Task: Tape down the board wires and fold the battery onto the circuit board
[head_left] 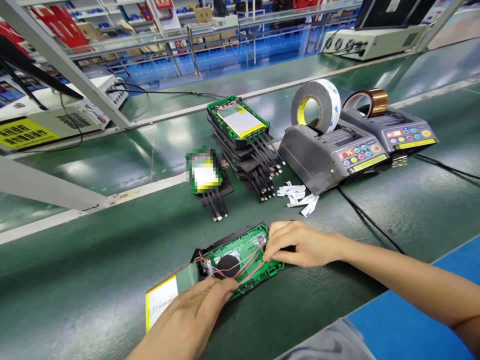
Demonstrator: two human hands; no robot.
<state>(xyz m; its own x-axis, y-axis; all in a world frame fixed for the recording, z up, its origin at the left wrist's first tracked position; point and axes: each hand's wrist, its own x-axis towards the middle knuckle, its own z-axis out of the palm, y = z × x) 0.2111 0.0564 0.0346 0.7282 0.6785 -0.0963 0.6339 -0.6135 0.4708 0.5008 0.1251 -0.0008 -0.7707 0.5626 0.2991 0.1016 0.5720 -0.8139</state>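
Note:
A green plastic housing [245, 247] with a black outer edge lies open on the bench, a round black pad [228, 266] inside it. Thin pink wires [247, 264] run along its length. At the housing's right end, my right hand [300, 244] pinches the wires between thumb and fingers. My left hand [195, 312] rests at the near edge of the housing, fingers bent over the wires; its fingertips are partly hidden. Sticking out on the left is a flat battery pack [163, 297] with yellow edges, partly covered by my left hand.
Stacked housings [240, 122] with black ribbon cables stand behind, beside a partly pixelated unit [205, 172]. Two tape dispensers [333, 155] sit at right, with white tape liner scraps [300, 195] in front. A black cable [369, 220] crosses the bench. A metal frame post [48, 182] rises at left.

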